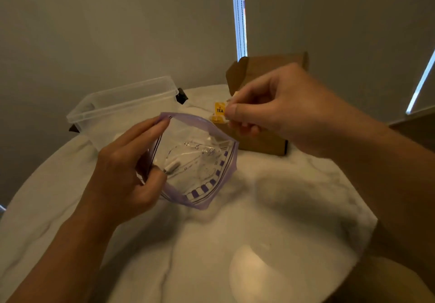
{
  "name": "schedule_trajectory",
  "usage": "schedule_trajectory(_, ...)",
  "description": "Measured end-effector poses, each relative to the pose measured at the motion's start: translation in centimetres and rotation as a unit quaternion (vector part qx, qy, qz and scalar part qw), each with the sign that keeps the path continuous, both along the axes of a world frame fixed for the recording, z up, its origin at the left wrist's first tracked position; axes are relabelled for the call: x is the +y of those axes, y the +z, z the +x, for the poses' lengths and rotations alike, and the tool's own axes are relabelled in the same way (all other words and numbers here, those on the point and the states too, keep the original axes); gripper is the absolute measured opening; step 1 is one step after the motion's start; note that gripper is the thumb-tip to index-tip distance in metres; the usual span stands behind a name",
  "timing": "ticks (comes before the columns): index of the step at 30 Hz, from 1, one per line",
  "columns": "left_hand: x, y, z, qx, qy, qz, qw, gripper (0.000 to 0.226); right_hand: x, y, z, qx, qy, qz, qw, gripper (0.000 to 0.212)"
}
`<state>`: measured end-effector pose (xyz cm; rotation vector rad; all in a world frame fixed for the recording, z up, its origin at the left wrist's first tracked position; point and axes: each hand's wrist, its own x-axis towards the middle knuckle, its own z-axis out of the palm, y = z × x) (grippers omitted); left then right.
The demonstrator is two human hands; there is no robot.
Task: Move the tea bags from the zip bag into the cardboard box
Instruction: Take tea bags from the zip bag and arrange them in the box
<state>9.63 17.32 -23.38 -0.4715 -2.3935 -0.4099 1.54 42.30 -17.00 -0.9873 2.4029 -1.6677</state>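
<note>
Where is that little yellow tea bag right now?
The yellow tea bag is pinched in the right hand, up in the air just above the open zip bag and in front of the cardboard box.

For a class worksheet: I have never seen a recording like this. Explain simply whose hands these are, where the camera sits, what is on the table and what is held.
There is no machine here: a person works with two bare hands. The one picture comes from a camera worn on the head, looking forward and down, so both forearms reach in from below. The left hand holds the clear zip bag open at its mouth. The right hand pinches tea bags with yellow tags just outside that mouth, in front of the open cardboard box. On the white marbled table stand that box and, to its left, a clear plastic tub.
</note>
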Motion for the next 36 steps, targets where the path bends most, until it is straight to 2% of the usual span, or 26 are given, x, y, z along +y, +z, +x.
schedule_trajectory(4,0.4,0.2,0.1,-0.001,0.003,-0.012,1.000,0.070,-2.1,-3.2,3.4,-0.068,0.054,0.016,0.996,0.007)
schedule_trajectory(7,0.6,0.3,0.3,0.004,0.000,-0.016,1.000,0.071,-4.7,-4.9,3.0,-0.068,0.029,0.022,0.997,0.009)
schedule_trajectory(13,0.7,0.1,0.2,-0.010,-0.007,-0.027,1.000,0.069,-7.9,-5.7,1.2,-0.073,-0.017,0.115,0.991,0.026)
schedule_trajectory(16,0.8,0.0,0.2,-0.009,-0.016,-0.026,0.999,0.069,-9.0,-5.4,0.8,-0.088,-0.008,0.148,0.985,0.029)
schedule_trajectory(21,0.7,0.1,0.2,-0.003,-0.025,-0.014,1.000,0.068,-12.1,-5.3,-0.3,0.012,0.009,0.262,0.965,0.012)
schedule_trajectory(24,0.6,0.1,0.2,0.002,-0.026,-0.013,1.000,0.066,-13.5,-5.9,-0.7,0.048,0.030,0.314,0.948,0.016)
schedule_trajectory(25,0.6,0.1,0.2,0.004,-0.026,-0.014,1.000,0.065,-13.7,-6.1,-0.7,0.052,0.033,0.318,0.946,0.018)
schedule_trajectory(27,0.5,0.1,0.2,0.005,-0.024,-0.012,1.000,0.065,-14.1,-6.5,-1.1,0.046,0.030,0.317,0.947,0.008)
schedule_trajectory(29,0.5,0.1,0.2,0.004,-0.022,-0.010,1.000,0.066,-14.2,-6.7,-1.5,0.030,0.020,0.311,0.950,0.020)
schedule_trajectory(30,0.4,0.1,0.2,0.004,-0.023,-0.009,1.000,0.066,-14.3,-6.8,-1.7,0.028,0.016,0.307,0.951,0.019)
schedule_trajectory(33,0.4,0.0,0.1,0.004,-0.024,-0.002,1.000,0.067,-14.7,-6.8,-2.1,0.042,-0.003,0.317,0.947,0.008)
schedule_trajectory(36,0.3,0.1,0.1,0.004,-0.023,-0.004,1.000,0.067,-15.1,-6.8,-2.2,0.027,-0.028,0.315,0.948,0.027)
